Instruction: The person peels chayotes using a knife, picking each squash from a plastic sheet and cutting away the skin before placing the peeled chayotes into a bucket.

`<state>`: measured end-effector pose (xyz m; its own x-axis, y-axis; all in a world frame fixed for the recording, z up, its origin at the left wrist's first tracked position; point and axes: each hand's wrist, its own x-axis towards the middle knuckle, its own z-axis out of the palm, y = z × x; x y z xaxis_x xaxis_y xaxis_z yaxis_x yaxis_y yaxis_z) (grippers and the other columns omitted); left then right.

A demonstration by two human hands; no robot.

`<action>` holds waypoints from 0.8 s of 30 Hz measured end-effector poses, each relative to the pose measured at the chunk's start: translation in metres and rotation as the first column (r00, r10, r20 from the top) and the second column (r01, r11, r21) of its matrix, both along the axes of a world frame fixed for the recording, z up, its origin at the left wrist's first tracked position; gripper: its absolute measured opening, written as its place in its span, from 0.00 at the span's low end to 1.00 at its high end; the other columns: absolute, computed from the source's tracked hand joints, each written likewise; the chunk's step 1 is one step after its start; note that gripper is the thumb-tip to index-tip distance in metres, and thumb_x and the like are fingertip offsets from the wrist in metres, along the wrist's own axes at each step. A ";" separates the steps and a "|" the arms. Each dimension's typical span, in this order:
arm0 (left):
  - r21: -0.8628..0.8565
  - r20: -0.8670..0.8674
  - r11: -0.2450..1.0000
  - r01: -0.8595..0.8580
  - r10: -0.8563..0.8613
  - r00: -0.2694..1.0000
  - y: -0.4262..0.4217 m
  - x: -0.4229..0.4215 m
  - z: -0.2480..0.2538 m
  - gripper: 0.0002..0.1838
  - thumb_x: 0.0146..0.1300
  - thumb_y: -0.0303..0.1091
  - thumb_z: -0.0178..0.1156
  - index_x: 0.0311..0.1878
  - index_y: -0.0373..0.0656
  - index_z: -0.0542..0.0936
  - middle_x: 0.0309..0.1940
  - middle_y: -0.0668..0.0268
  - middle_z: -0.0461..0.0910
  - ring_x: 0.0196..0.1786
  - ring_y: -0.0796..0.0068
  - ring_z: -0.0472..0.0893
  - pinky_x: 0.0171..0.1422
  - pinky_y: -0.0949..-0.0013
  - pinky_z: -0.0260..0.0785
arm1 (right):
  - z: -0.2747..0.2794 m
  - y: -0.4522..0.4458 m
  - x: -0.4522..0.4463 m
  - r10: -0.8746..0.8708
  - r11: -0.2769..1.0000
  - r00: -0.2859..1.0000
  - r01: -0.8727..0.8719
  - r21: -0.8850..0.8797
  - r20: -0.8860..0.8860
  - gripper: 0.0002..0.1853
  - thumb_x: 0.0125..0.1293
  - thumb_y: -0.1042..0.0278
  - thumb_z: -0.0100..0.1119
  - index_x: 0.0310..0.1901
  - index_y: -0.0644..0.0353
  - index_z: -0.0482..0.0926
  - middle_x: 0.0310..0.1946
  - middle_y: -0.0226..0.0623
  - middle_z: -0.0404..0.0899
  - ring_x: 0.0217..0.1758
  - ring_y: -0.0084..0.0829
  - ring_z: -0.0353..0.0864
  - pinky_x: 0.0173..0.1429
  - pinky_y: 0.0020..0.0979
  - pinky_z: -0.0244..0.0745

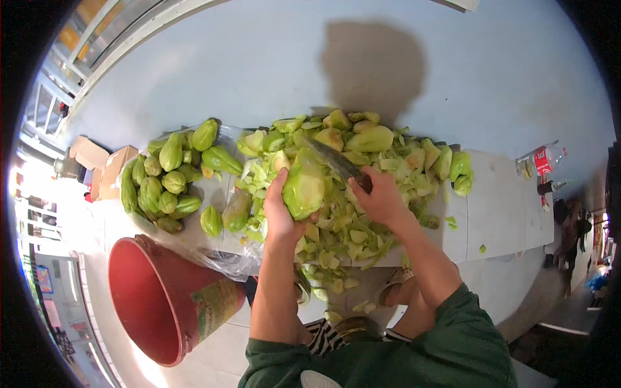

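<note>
The left hand (283, 210) is curled partway open around a big peeled chayote (304, 186), held above the heap (352, 223) of peelings and pieces. The right hand (383, 197) is closed round the knife's (337, 161) handle, its blade pointing toward the chayote. Whole chayotes (169, 178) sit left of the heap, near the red bucket (145, 301).

In my left hand (279, 205), centre of the frame, a pale green chayote (304, 185), largely peeled, stands tilted above a heap of peelings. In my right hand (381, 197), a dark-bladed knife (336, 158) slants toward the upper left, just beside it.
</note>
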<state>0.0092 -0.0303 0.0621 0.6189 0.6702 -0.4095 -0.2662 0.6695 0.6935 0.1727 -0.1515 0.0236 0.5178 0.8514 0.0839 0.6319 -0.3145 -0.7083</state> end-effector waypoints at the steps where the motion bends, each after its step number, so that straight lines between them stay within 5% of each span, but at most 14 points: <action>1: -0.042 -0.009 0.999 -0.004 0.004 1.000 0.002 -0.001 0.002 0.25 0.71 0.54 0.42 0.50 0.41 0.76 0.32 0.58 0.81 0.21 0.63 0.77 0.19 0.67 0.62 | -0.003 0.001 0.001 -0.026 0.996 0.999 0.029 0.088 -0.039 0.14 0.66 0.62 0.60 0.35 0.67 0.73 0.20 0.45 0.76 0.23 0.45 0.74 0.30 0.43 0.69; 2: -0.042 -0.009 0.999 -0.010 0.010 1.000 0.003 -0.002 0.001 0.25 0.71 0.54 0.42 0.50 0.41 0.76 0.32 0.58 0.81 0.21 0.63 0.77 0.19 0.67 0.62 | -0.005 0.002 0.001 -0.049 0.982 0.995 0.063 0.175 -0.081 0.14 0.67 0.63 0.61 0.36 0.69 0.74 0.17 0.43 0.73 0.17 0.35 0.68 0.26 0.36 0.65; 6: -0.062 0.148 0.998 -0.017 0.026 0.989 0.007 -0.005 0.003 0.26 0.70 0.55 0.42 0.52 0.41 0.76 0.32 0.53 0.80 0.20 0.62 0.76 0.16 0.69 0.60 | -0.006 0.002 0.003 -0.075 0.982 0.995 0.084 0.171 -0.058 0.15 0.67 0.62 0.62 0.35 0.69 0.75 0.16 0.42 0.73 0.17 0.32 0.67 0.26 0.35 0.64; 9: -0.099 0.199 0.995 -0.018 0.038 0.979 0.007 -0.005 0.003 0.27 0.70 0.55 0.42 0.52 0.40 0.75 0.32 0.51 0.80 0.20 0.61 0.76 0.15 0.70 0.59 | -0.007 0.001 0.000 -0.039 0.974 0.999 0.040 0.224 -0.011 0.15 0.67 0.62 0.62 0.34 0.67 0.74 0.17 0.42 0.73 0.17 0.35 0.67 0.26 0.35 0.64; 11: -0.098 0.210 0.995 -0.026 0.046 0.977 0.008 -0.007 0.000 0.28 0.70 0.56 0.42 0.53 0.40 0.75 0.32 0.51 0.80 0.19 0.61 0.76 0.14 0.70 0.59 | -0.003 0.001 -0.003 -0.013 0.997 0.998 0.008 0.071 0.061 0.16 0.67 0.57 0.59 0.36 0.64 0.74 0.22 0.50 0.79 0.27 0.52 0.80 0.32 0.47 0.73; 13: -0.022 0.394 0.998 0.056 -0.043 0.918 0.008 -0.011 -0.004 0.28 0.69 0.56 0.42 0.53 0.40 0.75 0.32 0.52 0.79 0.19 0.61 0.76 0.14 0.70 0.59 | -0.001 -0.001 -0.005 -0.009 0.998 0.999 0.005 0.065 0.054 0.16 0.67 0.56 0.60 0.36 0.63 0.74 0.22 0.49 0.79 0.27 0.52 0.80 0.32 0.47 0.73; 16: 0.072 0.425 0.996 0.053 -0.079 0.902 0.007 -0.016 0.000 0.27 0.70 0.56 0.43 0.53 0.41 0.75 0.33 0.55 0.80 0.21 0.62 0.76 0.15 0.70 0.59 | 0.001 -0.003 -0.009 -0.009 0.994 0.998 0.001 0.111 0.069 0.15 0.66 0.56 0.61 0.37 0.61 0.74 0.22 0.48 0.78 0.26 0.53 0.80 0.31 0.47 0.73; 21: -0.063 0.199 0.994 -0.092 0.103 0.975 0.017 -0.009 -0.011 0.23 0.71 0.53 0.45 0.52 0.43 0.76 0.36 0.61 0.80 0.32 0.62 0.79 0.27 0.64 0.66 | -0.002 -0.007 -0.011 -0.003 0.967 0.993 -0.028 0.252 0.121 0.12 0.62 0.60 0.65 0.35 0.59 0.74 0.22 0.44 0.78 0.26 0.49 0.80 0.30 0.45 0.73; 23: -0.172 0.197 0.976 -0.132 0.166 0.966 0.021 -0.008 -0.025 0.22 0.71 0.52 0.46 0.53 0.44 0.76 0.40 0.61 0.80 0.39 0.61 0.80 0.37 0.59 0.72 | -0.003 -0.008 -0.012 0.096 0.900 0.916 -0.247 0.358 0.390 0.10 0.59 0.65 0.67 0.31 0.57 0.73 0.23 0.40 0.77 0.25 0.44 0.80 0.28 0.41 0.73; 24: -0.172 0.197 0.976 -0.133 0.166 0.966 0.020 -0.007 -0.027 0.22 0.71 0.52 0.46 0.53 0.44 0.76 0.40 0.61 0.80 0.39 0.61 0.80 0.37 0.59 0.72 | -0.004 -0.008 -0.016 0.097 0.900 0.916 -0.247 0.358 0.389 0.10 0.59 0.65 0.67 0.31 0.57 0.73 0.23 0.40 0.77 0.25 0.44 0.80 0.28 0.41 0.73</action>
<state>0.0018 -0.0102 0.0353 0.5994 0.6999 -0.3884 -0.4994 0.7062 0.5019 0.1571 -0.1597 0.0198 0.2371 0.7810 0.5778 0.8803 0.0788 -0.4678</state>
